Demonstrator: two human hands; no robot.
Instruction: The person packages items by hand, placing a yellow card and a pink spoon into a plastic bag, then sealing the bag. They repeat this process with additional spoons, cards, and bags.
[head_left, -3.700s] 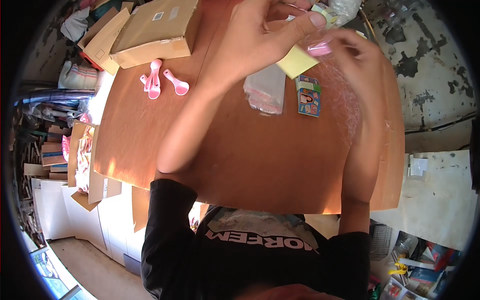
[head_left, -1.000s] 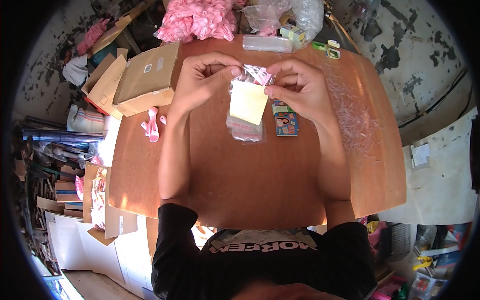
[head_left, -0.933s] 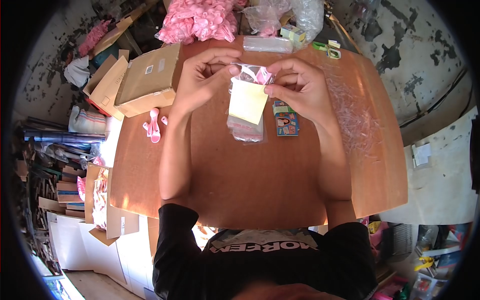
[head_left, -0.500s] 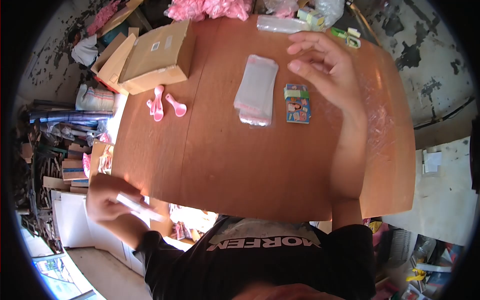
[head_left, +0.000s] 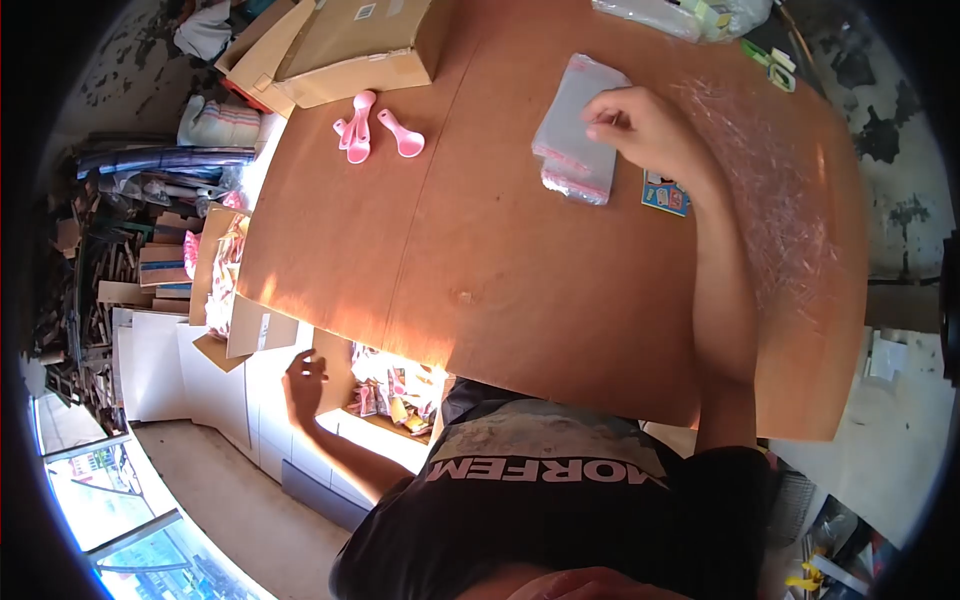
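Observation:
My right hand (head_left: 645, 130) is over the right edge of a stack of clear plastic bags (head_left: 572, 115), its thumb and index finger curled together at the top bag. I cannot make out whether bag film is between the fingertips. Under its wrist, partly hidden, lies a small stack of blue printed cards (head_left: 662, 193). Below the table's left front edge my left hand (head_left: 305, 385) hangs with nothing visible in it, its fingers loosely bent and apart. Beside it stands an open box of filled packets (head_left: 395, 390), some showing pink pieces.
Pink measuring spoons (head_left: 362, 130) lie on the brown table (head_left: 450, 260) near a cardboard box (head_left: 355, 60). Green-handled scissors (head_left: 770, 65) and plastic wrap (head_left: 690, 18) are at the back. Clear plastic scraps (head_left: 770, 200) spread along the right. Another carton of packets (head_left: 225, 280) stands at left.
The white packet seen in my left hand is gone from it, and that hand has moved beside the open box. My right hand has come down to the bag stack, fingers curling. The view has shifted.

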